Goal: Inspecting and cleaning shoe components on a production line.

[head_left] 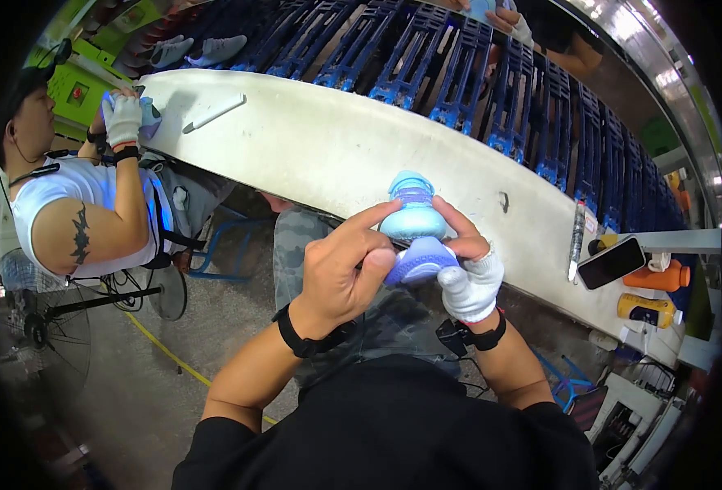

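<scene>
The lavender piece is partly hidden by the left hand and the right hand. Beyond the right hand, a dark mark (on the table) is too small to identify.

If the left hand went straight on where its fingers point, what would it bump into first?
Probably the blue shoe-like item: the left hand seems to touch it with its fingers, though depth is unclear from one view.

the shoe is light blue and purple
</scene>
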The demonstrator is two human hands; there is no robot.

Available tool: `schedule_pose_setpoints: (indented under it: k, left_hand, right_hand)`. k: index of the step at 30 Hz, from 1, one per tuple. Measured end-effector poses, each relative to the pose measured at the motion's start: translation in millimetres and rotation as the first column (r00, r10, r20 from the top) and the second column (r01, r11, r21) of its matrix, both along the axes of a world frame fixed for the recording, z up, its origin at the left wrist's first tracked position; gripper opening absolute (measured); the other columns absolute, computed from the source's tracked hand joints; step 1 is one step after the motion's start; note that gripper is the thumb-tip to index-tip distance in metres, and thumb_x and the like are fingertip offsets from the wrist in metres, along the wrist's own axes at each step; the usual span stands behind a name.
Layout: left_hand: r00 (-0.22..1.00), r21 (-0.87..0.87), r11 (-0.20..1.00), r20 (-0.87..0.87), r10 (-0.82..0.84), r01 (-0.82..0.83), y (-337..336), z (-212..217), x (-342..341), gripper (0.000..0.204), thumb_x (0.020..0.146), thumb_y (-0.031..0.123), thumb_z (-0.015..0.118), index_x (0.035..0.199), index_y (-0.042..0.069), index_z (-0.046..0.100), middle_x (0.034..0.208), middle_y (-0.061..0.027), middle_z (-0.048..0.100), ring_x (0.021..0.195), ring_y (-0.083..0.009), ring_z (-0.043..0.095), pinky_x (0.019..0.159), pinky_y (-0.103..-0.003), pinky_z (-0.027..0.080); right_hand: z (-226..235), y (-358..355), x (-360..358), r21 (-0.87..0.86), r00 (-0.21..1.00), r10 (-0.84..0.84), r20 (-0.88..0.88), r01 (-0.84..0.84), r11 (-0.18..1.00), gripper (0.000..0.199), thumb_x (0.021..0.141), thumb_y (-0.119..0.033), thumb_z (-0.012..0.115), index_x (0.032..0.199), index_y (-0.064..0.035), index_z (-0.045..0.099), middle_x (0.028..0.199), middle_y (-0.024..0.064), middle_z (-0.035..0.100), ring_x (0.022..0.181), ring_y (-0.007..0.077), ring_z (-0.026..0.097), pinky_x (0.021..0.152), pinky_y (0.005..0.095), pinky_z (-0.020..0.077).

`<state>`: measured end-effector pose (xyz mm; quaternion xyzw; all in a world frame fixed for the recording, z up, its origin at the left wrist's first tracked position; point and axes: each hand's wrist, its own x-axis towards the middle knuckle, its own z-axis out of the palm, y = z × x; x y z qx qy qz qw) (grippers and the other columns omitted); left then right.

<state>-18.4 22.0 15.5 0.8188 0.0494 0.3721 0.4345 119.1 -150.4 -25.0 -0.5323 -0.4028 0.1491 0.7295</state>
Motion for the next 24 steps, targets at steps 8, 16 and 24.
schedule_pose_setpoints:
  k: [8, 16, 24]
  left_hand:
    - [0.999, 0.173, 0.985, -0.043, 0.012, -0.004, 4.2, 1.6, -1.8, 0.039, 0.090, 0.034, 0.089, 0.088, 0.003, 0.065, 0.127, -0.0218, 0.077, 0.069, -0.0240, 0.074, 0.056, -0.030, 0.056]
    - [0.999, 0.151, 0.988, -0.053, -0.006, 0.014, 9.8, -1.3, 0.8, 0.040, 0.088, 0.031, 0.091, 0.089, 0.004, 0.062, 0.123, -0.0216, 0.078, 0.070, -0.0244, 0.076, 0.057, -0.029, 0.057]
    - [0.990, -0.078, 0.995, -0.126, -0.070, 0.061, 23.6, 6.0, -10.8, 0.035, 0.085, 0.014, 0.093, 0.090, 0.004, 0.060, 0.123, -0.0214, 0.079, 0.093, -0.0275, 0.082, 0.073, -0.031, 0.063]
  right_hand:
    - [-8.9, 6.2, 8.1, -0.007, 0.962, -0.003, 0.274, 0.005, 1.000, 0.037, 0.091, -0.021, 0.091, 0.111, -0.0087, 0.062, 0.151, 0.0290, 0.062, 0.098, 0.0237, 0.077, 0.082, 0.0360, 0.0612]
    - [-10.2, 11.5, 8.3, 0.026, 0.980, 0.024, 0.199, -0.030, 0.999, 0.034, 0.089, -0.015, 0.092, 0.107, -0.0069, 0.064, 0.149, 0.0271, 0.064, 0.120, 0.0342, 0.075, 0.090, 0.0402, 0.0628]
    - [-4.8, 26.4, 7.7, -0.016, 0.992, 0.031, 0.121, -0.030, 0.999, 0.036, 0.084, -0.014, 0.096, 0.094, -0.0056, 0.063, 0.139, 0.0253, 0.071, 0.120, 0.0366, 0.076, 0.091, 0.0425, 0.0636]
